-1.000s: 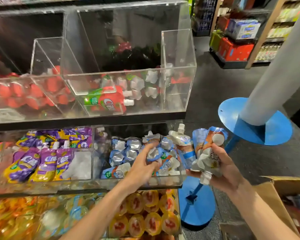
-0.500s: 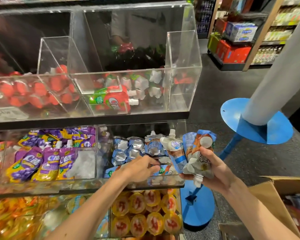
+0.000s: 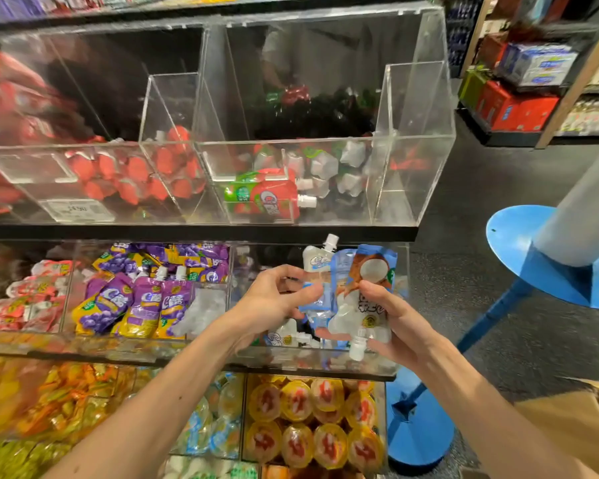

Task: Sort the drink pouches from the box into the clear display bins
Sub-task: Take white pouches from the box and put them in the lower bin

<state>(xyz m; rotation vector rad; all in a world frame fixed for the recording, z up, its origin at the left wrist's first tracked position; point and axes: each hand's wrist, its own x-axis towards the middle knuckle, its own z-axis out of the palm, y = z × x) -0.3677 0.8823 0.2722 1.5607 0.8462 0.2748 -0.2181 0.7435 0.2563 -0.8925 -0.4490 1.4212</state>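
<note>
My right hand point(image 3: 391, 319) grips a small bunch of blue-and-white coconut drink pouches point(image 3: 367, 281), one with its white cap pointing down. My left hand point(image 3: 274, 299) pinches the lower edge of a white-and-blue pouch point(image 3: 317, 267) in that bunch, its spout pointing up. Both hands are in front of the clear middle-shelf bin point(image 3: 325, 357) that holds more blue-and-white pouches. The cardboard box point(image 3: 574, 423) is at the lower right edge, its contents out of view.
A bin of purple grape pouches point(image 3: 135, 299) sits left of the hands. The top shelf has clear bins with red pouches point(image 3: 128, 174) and a strawberry pouch point(image 3: 267, 198). Yellow jelly cups point(image 3: 312, 426) fill the bottom shelf. A blue stand point(image 3: 547, 257) is on the right.
My left hand has come out of the blue-pouch bin and now pinches a pouch in the bunch held by my right hand. The view shifted slightly left.
</note>
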